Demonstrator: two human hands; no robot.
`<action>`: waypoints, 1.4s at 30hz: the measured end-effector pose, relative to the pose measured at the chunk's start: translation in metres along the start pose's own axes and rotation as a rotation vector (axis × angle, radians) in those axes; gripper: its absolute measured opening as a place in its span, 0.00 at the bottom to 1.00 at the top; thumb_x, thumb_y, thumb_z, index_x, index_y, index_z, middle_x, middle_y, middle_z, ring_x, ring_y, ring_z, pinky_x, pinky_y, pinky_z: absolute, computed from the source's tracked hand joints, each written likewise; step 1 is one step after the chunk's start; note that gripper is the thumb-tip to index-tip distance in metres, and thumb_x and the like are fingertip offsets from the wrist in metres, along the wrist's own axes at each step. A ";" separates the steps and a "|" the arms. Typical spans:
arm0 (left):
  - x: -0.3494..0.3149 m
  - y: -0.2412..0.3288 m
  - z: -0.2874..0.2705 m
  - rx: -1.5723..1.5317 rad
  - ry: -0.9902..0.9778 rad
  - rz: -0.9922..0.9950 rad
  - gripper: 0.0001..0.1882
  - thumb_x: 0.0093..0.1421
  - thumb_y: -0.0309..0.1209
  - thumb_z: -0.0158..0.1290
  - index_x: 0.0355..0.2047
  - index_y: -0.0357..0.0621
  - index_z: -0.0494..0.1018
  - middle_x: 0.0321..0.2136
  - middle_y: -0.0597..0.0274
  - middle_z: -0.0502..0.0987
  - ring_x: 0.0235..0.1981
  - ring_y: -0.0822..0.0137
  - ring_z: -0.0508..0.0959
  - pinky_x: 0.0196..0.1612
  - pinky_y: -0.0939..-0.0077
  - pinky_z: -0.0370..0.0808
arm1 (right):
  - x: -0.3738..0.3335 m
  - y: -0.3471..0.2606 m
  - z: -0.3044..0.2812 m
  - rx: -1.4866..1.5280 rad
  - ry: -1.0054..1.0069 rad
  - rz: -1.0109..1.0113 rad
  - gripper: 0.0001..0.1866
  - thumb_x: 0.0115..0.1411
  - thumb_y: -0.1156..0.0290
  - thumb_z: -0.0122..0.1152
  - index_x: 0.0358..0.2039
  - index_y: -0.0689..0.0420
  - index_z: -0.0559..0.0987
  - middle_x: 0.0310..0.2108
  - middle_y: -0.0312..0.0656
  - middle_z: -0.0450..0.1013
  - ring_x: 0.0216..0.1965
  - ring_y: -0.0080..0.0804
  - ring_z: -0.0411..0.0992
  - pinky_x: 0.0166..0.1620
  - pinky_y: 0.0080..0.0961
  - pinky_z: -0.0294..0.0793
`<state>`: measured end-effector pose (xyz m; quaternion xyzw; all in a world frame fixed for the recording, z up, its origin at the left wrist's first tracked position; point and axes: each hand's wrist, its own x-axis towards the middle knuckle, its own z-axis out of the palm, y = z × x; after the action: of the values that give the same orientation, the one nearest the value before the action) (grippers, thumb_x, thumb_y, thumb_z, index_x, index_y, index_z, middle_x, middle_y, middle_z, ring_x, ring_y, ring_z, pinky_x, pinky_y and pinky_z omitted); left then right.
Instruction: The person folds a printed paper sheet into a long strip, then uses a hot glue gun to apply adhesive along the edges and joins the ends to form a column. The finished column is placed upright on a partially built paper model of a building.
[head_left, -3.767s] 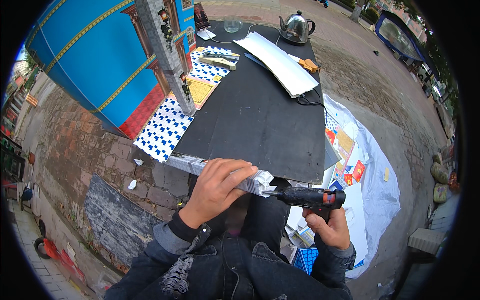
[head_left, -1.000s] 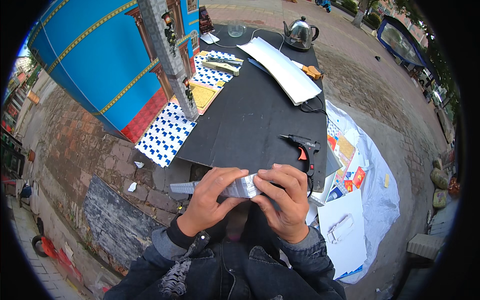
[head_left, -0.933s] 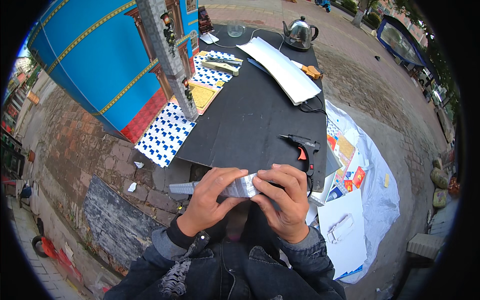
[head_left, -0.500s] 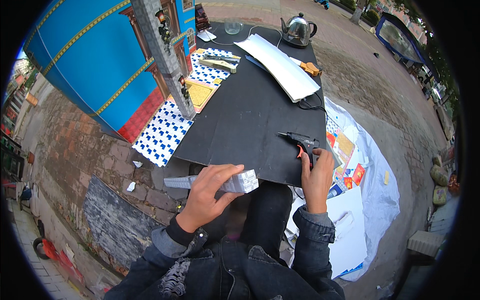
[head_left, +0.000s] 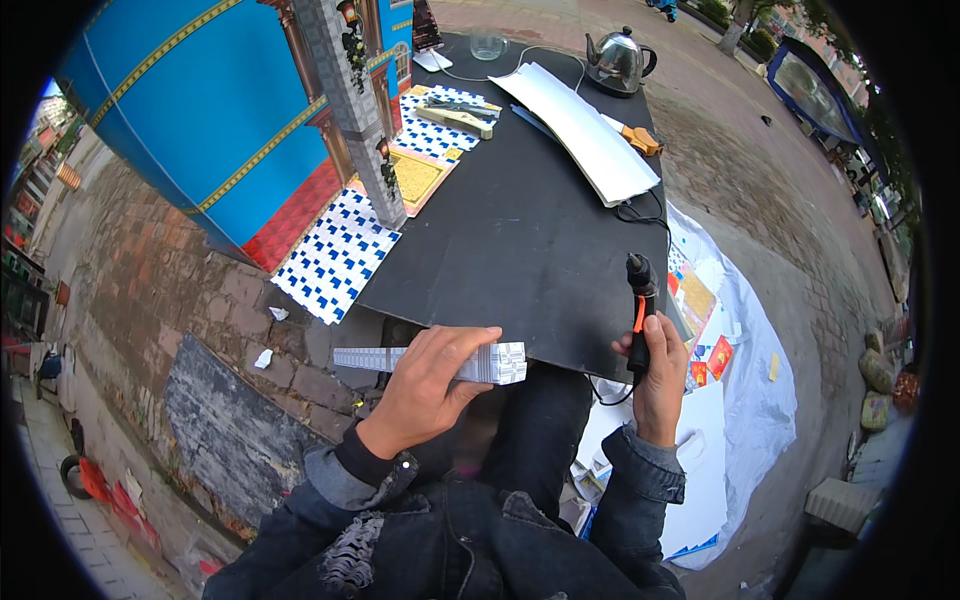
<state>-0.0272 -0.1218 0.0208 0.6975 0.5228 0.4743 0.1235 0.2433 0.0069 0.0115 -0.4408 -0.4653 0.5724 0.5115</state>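
My left hand (head_left: 432, 385) grips a long, square paper column (head_left: 506, 363) printed with grey brickwork. The column lies nearly level at the near edge of the black table (head_left: 480, 270), one end toward the right. In my right hand (head_left: 660, 380) a black hot glue gun (head_left: 641, 285) with an orange trigger is held upright, nozzle upward, over the table's right edge. To the left stands a blue model building (head_left: 220, 120) with a similar grey column (head_left: 385, 180) upright on its blue-and-white checkered base (head_left: 338, 255).
White sheets (head_left: 580, 135) lie across the table's far right, beside an orange-handled tool (head_left: 643, 140). A steel kettle (head_left: 617, 65), a glass cup (head_left: 487, 45) and a cream stapler-like tool (head_left: 455, 120) are farther back. Right of the table, a white plastic sheet (head_left: 755, 420) holds paper scraps.
My right hand has picked the glue gun up off the table and turned its nozzle upward. My left hand still holds the column, which has barely shifted. The view has moved slightly.
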 end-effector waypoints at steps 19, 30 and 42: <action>0.000 -0.003 0.001 0.075 0.022 0.095 0.30 0.57 0.28 0.66 0.61 0.47 0.73 0.52 0.57 0.78 0.50 0.52 0.77 0.54 0.57 0.73 | -0.096 -0.036 0.014 -0.278 -0.345 -0.065 0.15 0.70 0.64 0.64 0.46 0.64 0.81 0.29 0.37 0.78 0.26 0.22 0.73 0.32 0.22 0.72; -0.001 -0.003 0.001 0.052 0.022 0.078 0.30 0.57 0.28 0.66 0.61 0.45 0.73 0.51 0.56 0.78 0.50 0.52 0.77 0.54 0.58 0.72 | -0.093 -0.038 0.006 -0.354 -0.280 -0.088 0.16 0.70 0.64 0.63 0.47 0.65 0.79 0.31 0.38 0.79 0.25 0.21 0.71 0.30 0.21 0.70; 0.000 -0.003 0.001 -0.019 0.024 0.060 0.28 0.60 0.28 0.64 0.61 0.43 0.73 0.51 0.54 0.77 0.49 0.51 0.77 0.53 0.59 0.71 | -0.100 -0.036 -0.001 -0.319 -0.377 -0.017 0.15 0.68 0.68 0.64 0.50 0.64 0.80 0.36 0.41 0.82 0.35 0.28 0.79 0.41 0.25 0.77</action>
<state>-0.0284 -0.1202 0.0181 0.7059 0.4984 0.4913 0.1095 0.2589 -0.0909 0.0494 -0.3973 -0.6410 0.5593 0.3443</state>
